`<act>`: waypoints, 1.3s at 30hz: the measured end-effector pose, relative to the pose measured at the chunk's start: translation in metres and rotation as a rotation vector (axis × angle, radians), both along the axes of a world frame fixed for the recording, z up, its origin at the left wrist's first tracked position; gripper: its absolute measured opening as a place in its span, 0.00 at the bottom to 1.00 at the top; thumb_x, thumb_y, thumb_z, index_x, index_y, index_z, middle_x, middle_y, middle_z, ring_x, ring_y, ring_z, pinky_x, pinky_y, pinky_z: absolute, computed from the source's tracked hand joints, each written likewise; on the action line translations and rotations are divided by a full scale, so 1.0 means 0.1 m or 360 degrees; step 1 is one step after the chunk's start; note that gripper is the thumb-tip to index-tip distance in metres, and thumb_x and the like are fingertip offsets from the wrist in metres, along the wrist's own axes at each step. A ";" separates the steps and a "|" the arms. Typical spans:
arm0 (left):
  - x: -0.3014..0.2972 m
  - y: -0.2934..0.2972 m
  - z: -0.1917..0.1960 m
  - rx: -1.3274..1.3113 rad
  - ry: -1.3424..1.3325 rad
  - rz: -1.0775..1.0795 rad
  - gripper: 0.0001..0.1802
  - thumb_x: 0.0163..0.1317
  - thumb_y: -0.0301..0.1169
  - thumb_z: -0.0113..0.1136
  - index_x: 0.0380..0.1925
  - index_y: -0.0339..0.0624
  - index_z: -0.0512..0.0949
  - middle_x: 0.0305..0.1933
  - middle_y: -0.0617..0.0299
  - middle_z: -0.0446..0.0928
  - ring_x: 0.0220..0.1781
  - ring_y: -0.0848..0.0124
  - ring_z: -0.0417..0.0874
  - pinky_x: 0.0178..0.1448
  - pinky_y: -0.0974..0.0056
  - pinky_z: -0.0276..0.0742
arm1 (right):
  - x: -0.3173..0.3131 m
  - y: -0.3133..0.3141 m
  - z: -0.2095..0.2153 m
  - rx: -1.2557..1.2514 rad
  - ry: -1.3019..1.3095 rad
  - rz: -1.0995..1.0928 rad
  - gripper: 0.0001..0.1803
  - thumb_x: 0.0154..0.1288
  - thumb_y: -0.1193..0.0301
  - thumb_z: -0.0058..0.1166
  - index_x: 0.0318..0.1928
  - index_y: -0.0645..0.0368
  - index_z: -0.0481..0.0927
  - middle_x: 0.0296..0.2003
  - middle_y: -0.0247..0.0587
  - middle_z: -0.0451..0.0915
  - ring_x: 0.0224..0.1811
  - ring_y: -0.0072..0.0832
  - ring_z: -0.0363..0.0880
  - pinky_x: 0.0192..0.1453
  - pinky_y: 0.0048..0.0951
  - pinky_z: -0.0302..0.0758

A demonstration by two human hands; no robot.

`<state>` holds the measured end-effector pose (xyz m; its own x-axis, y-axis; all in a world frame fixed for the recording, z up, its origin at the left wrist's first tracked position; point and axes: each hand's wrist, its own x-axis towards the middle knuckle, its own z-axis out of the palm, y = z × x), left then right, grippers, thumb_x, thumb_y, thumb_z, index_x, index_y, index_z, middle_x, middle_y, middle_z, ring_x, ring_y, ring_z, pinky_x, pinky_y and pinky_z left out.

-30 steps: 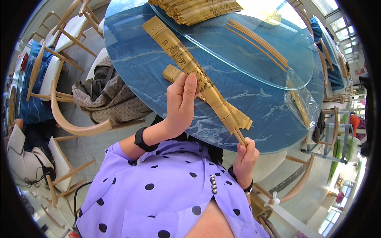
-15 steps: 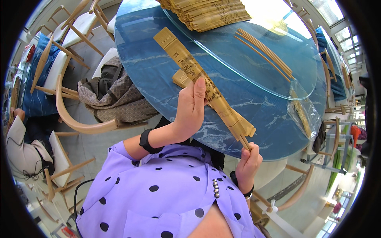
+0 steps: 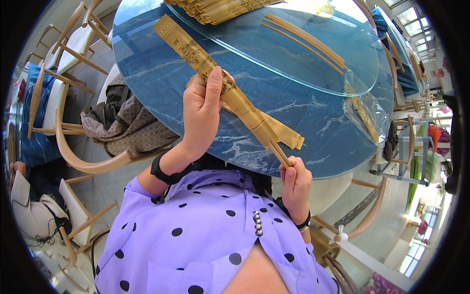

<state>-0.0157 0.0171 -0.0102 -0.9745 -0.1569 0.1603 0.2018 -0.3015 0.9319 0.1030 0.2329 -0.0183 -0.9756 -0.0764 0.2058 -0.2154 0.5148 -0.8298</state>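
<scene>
My left hand [image 3: 201, 110] is closed round a long gold paper chopstick sleeve [image 3: 183, 46], thumb on top, holding it slantwise above the table. Out of its lower right end stick wooden chopsticks [image 3: 280, 155]. Their tips are pinched between the thumb and fingers of my right hand [image 3: 296, 185], close to the table's near edge. A second gold sleeve [image 3: 285, 133] lies on the table beneath, partly hidden by the held one and my left hand.
The round table has a blue marbled cover [image 3: 156, 93] and a glass turntable [image 3: 245, 54]. On it are a pile of gold sleeves [image 3: 220, 11] and several loose chopsticks [image 3: 308, 41], whose ends reach a clear plastic bag [image 3: 377, 110]. A patterned bag [image 3: 125, 122] rests by a chair.
The chopsticks jut farther out of the held sleeve, with my right hand still pinching their ends. More of the sleeve on the table shows. The whole view has shifted somewhat.
</scene>
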 end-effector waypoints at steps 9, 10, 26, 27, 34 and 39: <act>0.04 0.02 0.00 0.0033 -0.0046 -0.0152 0.15 0.79 0.39 0.51 0.44 0.39 0.80 0.24 0.76 0.66 0.20 0.88 0.52 0.24 0.75 0.46 | 0.09 -0.03 -0.05 -0.0059 0.0088 -0.0063 0.13 0.79 0.70 0.47 0.34 0.64 0.73 0.22 0.41 0.70 0.18 0.33 0.68 0.23 0.31 0.63; 0.05 0.04 0.00 0.0027 -0.0052 -0.0162 0.15 0.79 0.39 0.51 0.44 0.39 0.80 0.24 0.76 0.66 0.20 0.88 0.52 0.24 0.75 0.46 | 0.08 -0.05 -0.04 -0.0055 0.0095 -0.0057 0.13 0.79 0.71 0.47 0.34 0.64 0.73 0.22 0.41 0.70 0.18 0.33 0.68 0.23 0.31 0.63; 0.20 0.15 -0.04 0.0141 -0.0157 -0.0284 0.22 0.82 0.44 0.41 0.41 0.39 0.78 0.22 0.75 0.65 0.19 0.88 0.52 0.23 0.75 0.49 | 0.12 -0.06 -0.06 -0.0371 -0.0177 -0.0099 0.16 0.81 0.67 0.44 0.34 0.64 0.72 0.24 0.33 0.70 0.19 0.18 0.65 0.23 0.23 0.60; 0.20 0.15 -0.03 0.0160 -0.0148 -0.0283 0.22 0.82 0.44 0.41 0.41 0.39 0.78 0.23 0.74 0.66 0.19 0.88 0.53 0.23 0.75 0.49 | 0.12 -0.06 -0.06 -0.0390 -0.0178 -0.0105 0.16 0.81 0.67 0.44 0.34 0.64 0.72 0.24 0.33 0.70 0.19 0.18 0.65 0.23 0.23 0.60; 0.14 0.07 -0.01 0.0181 -0.0054 -0.0229 0.23 0.83 0.44 0.40 0.40 0.38 0.79 0.20 0.76 0.61 0.20 0.88 0.52 0.24 0.75 0.47 | 0.16 -0.05 -0.08 -0.0397 -0.0159 -0.0090 0.16 0.81 0.67 0.44 0.35 0.64 0.72 0.24 0.33 0.70 0.20 0.18 0.66 0.23 0.23 0.60; 0.19 0.09 -0.02 0.0132 -0.0110 -0.0163 0.23 0.83 0.44 0.40 0.39 0.39 0.78 0.20 0.77 0.60 0.20 0.88 0.52 0.24 0.74 0.47 | 0.16 -0.03 -0.10 -0.0433 -0.0133 -0.0099 0.16 0.80 0.66 0.47 0.34 0.64 0.72 0.24 0.33 0.70 0.20 0.19 0.66 0.23 0.23 0.61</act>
